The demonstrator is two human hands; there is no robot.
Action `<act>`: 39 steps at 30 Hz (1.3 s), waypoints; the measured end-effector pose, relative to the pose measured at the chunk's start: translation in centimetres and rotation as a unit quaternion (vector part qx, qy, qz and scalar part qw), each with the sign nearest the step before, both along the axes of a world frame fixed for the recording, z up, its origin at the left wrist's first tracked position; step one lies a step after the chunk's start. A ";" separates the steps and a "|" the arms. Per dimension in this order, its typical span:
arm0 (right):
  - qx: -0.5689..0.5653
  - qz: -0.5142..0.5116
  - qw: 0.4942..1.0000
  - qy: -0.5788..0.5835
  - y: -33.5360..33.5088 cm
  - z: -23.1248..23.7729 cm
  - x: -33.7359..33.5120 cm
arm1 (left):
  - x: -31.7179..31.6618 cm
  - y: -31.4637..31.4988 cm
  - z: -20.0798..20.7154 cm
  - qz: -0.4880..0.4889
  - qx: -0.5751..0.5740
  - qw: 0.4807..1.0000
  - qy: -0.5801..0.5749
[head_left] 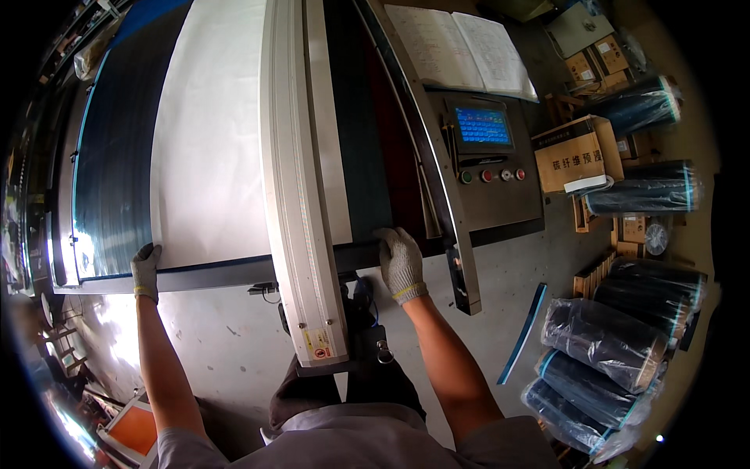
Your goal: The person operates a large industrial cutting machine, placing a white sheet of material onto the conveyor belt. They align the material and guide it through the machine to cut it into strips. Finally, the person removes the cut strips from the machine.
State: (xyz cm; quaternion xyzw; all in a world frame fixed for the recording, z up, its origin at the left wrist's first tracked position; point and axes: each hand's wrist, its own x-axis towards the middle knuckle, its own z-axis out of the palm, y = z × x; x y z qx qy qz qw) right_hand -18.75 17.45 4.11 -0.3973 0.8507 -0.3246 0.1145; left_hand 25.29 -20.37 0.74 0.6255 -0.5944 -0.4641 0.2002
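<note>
A wide white sheet lies on a flat machine table, over a glossy dark sheet that shows along its left side. My left hand, in a grey knit glove, is closed at the white sheet's near left corner, by the table's front edge. My right hand, gloved alike, has its fingers curled at the near edge of a dark green strip right of the white sheet. Its fingertips are partly hidden. Between my hands a long pale metal beam crosses over the sheets and covers part of them.
Right of the table, a control panel carries a blue screen, round buttons and a pen, with an open notebook beyond. A metal rail stands beside my right hand. Plastic-wrapped dark rolls and a cardboard box line the right side.
</note>
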 end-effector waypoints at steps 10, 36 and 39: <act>0.004 0.033 0.996 0.079 -0.5 1.0 -0.3 | -1.2 0.8 1.1 0.010 -0.004 1.000 -0.007; 0.018 0.223 0.962 0.154 -3.6 -2.3 -0.2 | -0.4 0.8 0.1 0.024 -0.015 1.000 0.009; 0.008 0.222 0.964 0.147 -3.5 -2.3 -0.1 | 0.3 0.4 -0.7 0.019 -0.024 1.000 0.007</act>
